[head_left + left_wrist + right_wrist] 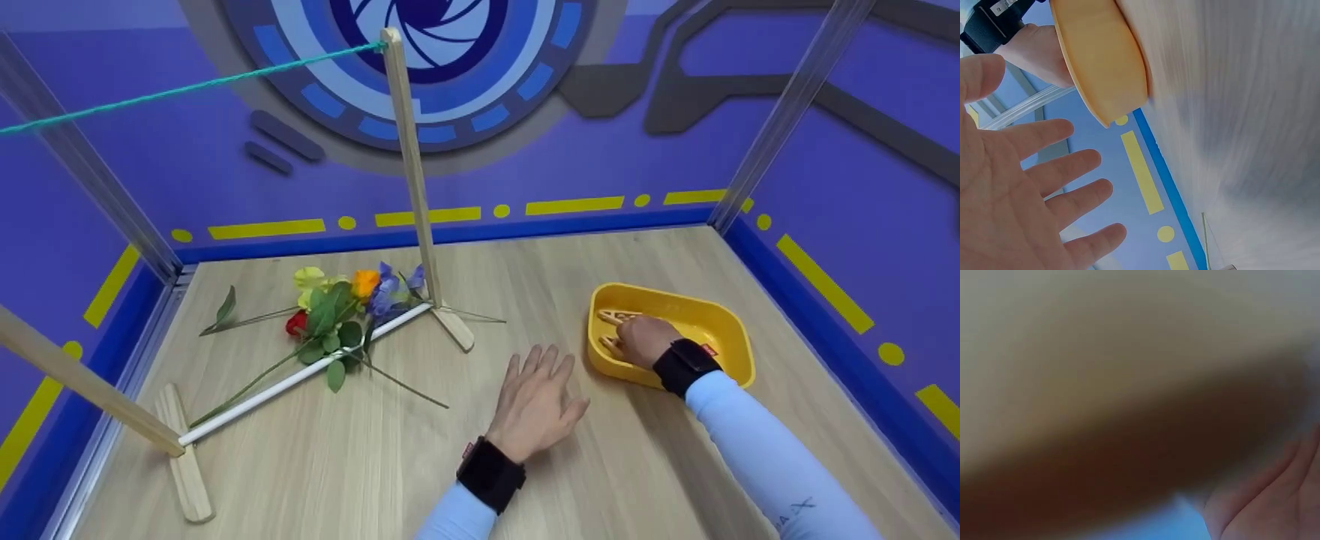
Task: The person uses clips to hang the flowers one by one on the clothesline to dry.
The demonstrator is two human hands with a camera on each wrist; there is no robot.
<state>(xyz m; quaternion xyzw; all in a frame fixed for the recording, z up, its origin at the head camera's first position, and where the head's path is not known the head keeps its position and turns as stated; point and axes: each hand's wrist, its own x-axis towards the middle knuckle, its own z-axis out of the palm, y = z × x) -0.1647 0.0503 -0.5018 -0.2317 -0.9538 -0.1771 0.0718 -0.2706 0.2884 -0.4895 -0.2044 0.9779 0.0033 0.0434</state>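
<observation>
My right hand (646, 341) reaches down into a yellow plastic tray (726, 330) on the right side of the table. Light wooden clothespins (616, 316) lie in the tray's left end, right at the fingers. The back of the hand hides the fingertips, and I cannot tell whether they pinch a clothespin. Only a blurred tray edge and part of the palm fill the right wrist view. To the left of the tray, my left hand (534, 409) hovers palm down with spread, straight fingers. In the left wrist view its palm (1010, 197) holds nothing.
A wooden post (411, 157) and a nearer post (82, 382) stand on flat feet, with a green string (195, 85) running from the far post's top. A white rod (262, 401) joins their bases. Artificial flowers (330, 307) with long stems lie across the rod.
</observation>
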